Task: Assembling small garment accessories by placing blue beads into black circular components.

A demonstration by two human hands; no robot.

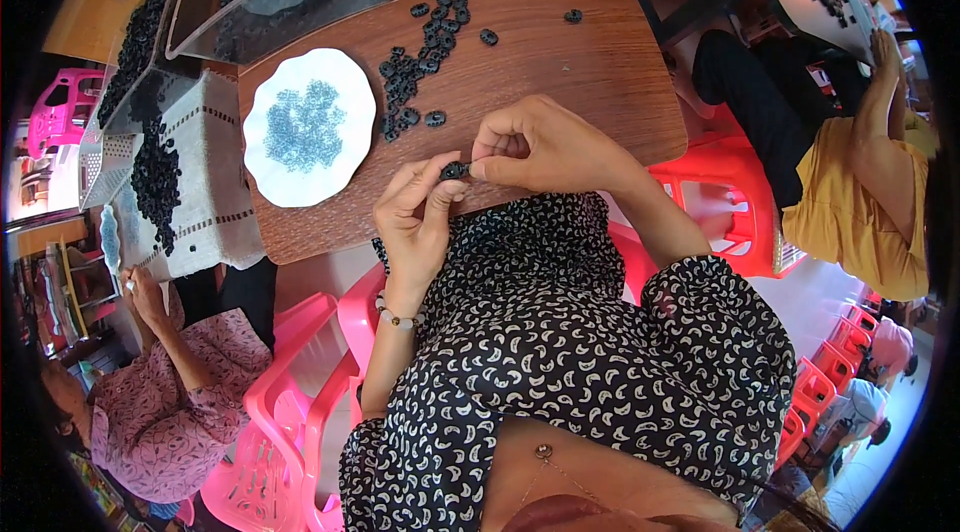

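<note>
My left hand (412, 217) pinches a small black plastic piece (455, 171) between thumb and fingertips, just above the near edge of the table. From the other side my right hand (545, 147) reaches in, thumb and forefinger pressed together at the piece's right end. Whatever sits between those right fingertips is too small to make out. Beyond my hands lies a loose pile of similar black pieces (405, 74), with a few strays to its right. Left of the pile, a white scalloped plate (262, 164) carries a heap of tiny grey-blue, metallic-looking bits (305, 127).
Clear plastic bins (285, 7) of black pieces line the far edge of the brown table (580, 62). At left, a co-worker in a pink patterned top (175, 412) works at a cloth-covered table (215, 167). A person in yellow (860, 202) sits right, near a red stool (715, 192).
</note>
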